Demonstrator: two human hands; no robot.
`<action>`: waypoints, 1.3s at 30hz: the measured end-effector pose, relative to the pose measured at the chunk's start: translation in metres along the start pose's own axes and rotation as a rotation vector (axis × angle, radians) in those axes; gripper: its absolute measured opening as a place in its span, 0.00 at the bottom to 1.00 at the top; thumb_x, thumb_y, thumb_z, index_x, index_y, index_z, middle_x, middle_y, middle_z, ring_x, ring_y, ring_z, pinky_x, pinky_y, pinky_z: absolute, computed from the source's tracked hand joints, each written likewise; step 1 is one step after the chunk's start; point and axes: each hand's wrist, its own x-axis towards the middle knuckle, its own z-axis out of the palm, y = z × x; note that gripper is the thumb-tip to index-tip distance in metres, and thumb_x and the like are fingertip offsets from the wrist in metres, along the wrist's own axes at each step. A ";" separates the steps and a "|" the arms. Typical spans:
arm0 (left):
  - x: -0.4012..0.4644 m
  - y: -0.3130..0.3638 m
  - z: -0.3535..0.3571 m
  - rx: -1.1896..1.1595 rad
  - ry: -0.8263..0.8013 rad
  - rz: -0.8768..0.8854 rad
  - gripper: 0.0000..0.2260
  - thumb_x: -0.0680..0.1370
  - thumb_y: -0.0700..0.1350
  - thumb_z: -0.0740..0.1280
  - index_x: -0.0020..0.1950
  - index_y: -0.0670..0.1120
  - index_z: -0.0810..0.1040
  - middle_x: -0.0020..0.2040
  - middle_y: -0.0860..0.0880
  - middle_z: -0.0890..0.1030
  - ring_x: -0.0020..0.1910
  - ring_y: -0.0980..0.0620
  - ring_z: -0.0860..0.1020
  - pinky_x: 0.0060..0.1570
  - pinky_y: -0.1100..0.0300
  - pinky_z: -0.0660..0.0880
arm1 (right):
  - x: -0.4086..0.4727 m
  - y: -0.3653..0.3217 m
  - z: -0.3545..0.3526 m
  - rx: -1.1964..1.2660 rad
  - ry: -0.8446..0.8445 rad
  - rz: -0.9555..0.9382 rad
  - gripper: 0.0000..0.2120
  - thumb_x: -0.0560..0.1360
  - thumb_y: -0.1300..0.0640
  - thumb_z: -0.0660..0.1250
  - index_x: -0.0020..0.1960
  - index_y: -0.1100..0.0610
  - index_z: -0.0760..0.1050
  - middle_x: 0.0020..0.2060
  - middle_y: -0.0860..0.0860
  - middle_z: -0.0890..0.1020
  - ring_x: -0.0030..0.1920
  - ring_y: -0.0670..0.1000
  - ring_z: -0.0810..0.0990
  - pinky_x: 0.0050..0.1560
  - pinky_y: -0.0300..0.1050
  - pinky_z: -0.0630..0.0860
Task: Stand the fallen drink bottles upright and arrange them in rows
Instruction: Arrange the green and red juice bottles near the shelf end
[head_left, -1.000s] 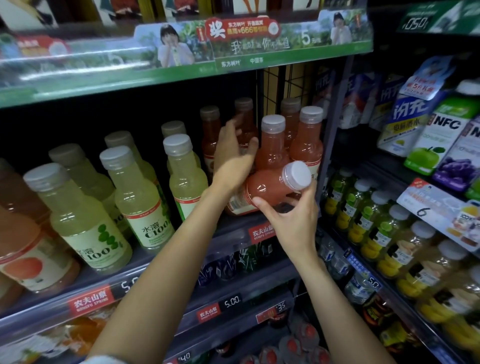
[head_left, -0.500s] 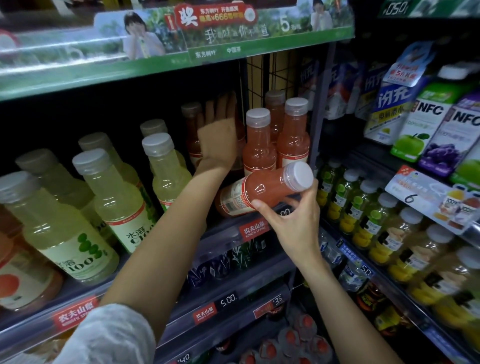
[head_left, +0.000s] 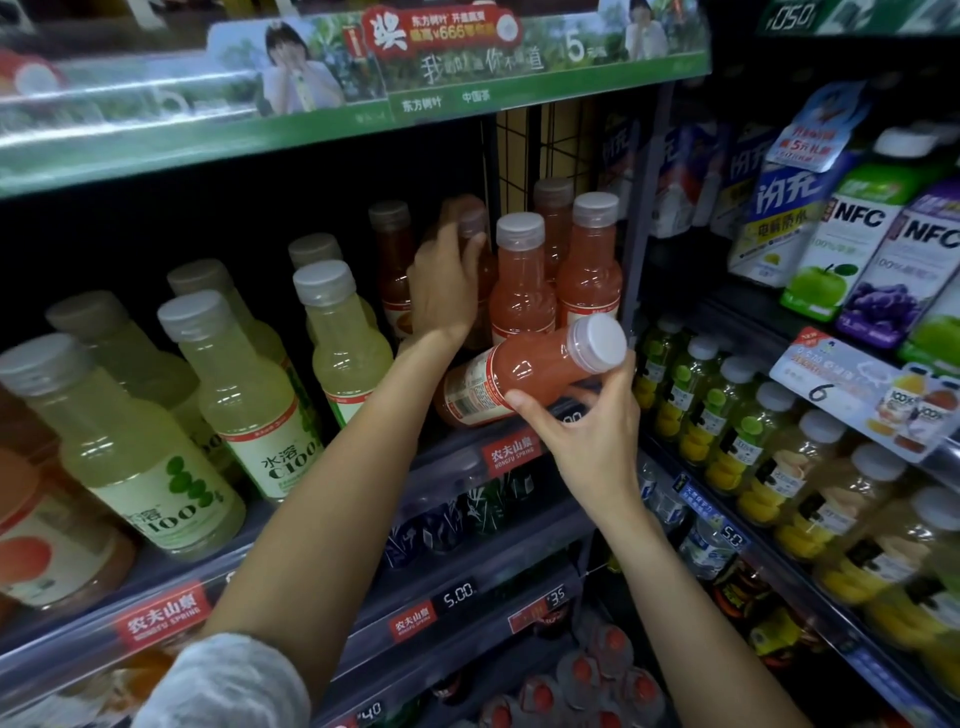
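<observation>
A pink drink bottle (head_left: 524, 371) with a white cap lies tilted on its side at the front of the middle shelf (head_left: 457, 457), cap pointing right. My right hand (head_left: 587, 431) grips it from below, near its neck. Deeper in the shelf, my left hand (head_left: 444, 283) wraps around an upright pink bottle (head_left: 475, 228) in the back row; most of that bottle is hidden behind the hand. Three more pink bottles (head_left: 522, 283) stand upright just right of my left hand.
Several pale yellow-green bottles (head_left: 244, 384) stand in rows on the left of the same shelf. A black wire divider (head_left: 524, 145) rises behind the pink bottles. Juice cartons (head_left: 852, 244) and small fruit drinks (head_left: 748, 441) fill the right-hand shelves. Lower shelves carry price tags.
My left hand let go of the tilted bottle, reached deeper into the shelf and closed around a back-row pink bottle. My right hand keeps holding the tilted bottle in about the same spot.
</observation>
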 end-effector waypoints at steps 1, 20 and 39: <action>0.001 -0.001 0.000 -0.019 0.003 -0.011 0.15 0.82 0.46 0.60 0.63 0.36 0.73 0.54 0.35 0.79 0.53 0.38 0.77 0.43 0.60 0.63 | 0.000 0.000 0.000 0.001 0.004 -0.002 0.46 0.61 0.45 0.76 0.71 0.59 0.58 0.61 0.52 0.74 0.54 0.44 0.79 0.51 0.34 0.77; -0.042 -0.011 0.008 -0.604 -0.253 -0.419 0.22 0.83 0.55 0.52 0.77 0.55 0.56 0.75 0.53 0.64 0.73 0.52 0.64 0.65 0.63 0.58 | -0.002 -0.001 0.003 -0.002 0.019 0.002 0.47 0.61 0.44 0.76 0.71 0.61 0.59 0.62 0.54 0.74 0.57 0.47 0.78 0.55 0.40 0.78; -0.090 -0.008 -0.029 -0.556 -0.176 -0.218 0.18 0.84 0.45 0.53 0.74 0.49 0.65 0.67 0.58 0.69 0.63 0.67 0.67 0.61 0.75 0.61 | 0.019 -0.015 0.015 -0.122 -0.011 -0.122 0.40 0.64 0.43 0.76 0.68 0.50 0.60 0.61 0.50 0.75 0.60 0.48 0.77 0.56 0.52 0.78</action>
